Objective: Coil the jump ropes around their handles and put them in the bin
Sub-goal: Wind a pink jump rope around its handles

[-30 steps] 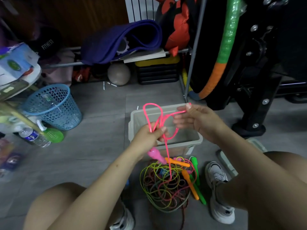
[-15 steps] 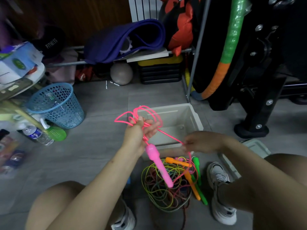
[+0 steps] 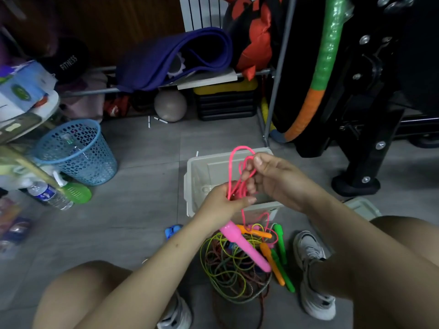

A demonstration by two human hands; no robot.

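Above the bin [image 3: 190,186], the left hand [image 3: 221,205] grips the pink handle [image 3: 244,248] — the right hand [image 3: 275,179] pinches pink rope loops [image 3: 231,167]. On the floor: two orange handles [image 3: 254,231], two green [image 3: 280,241].

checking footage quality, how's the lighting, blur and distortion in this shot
Head view: dim light, dark toward the top corners; strong wide-angle bending at the edges, seen in the leaning rack pole; left-edge clutter smeared; the hands, pink rope and bin stay fairly sharp.

Pink jump rope [image 3: 238,181] loops above the white bin [image 3: 190,186]; other ropes [image 3: 232,269] tangled on floor.
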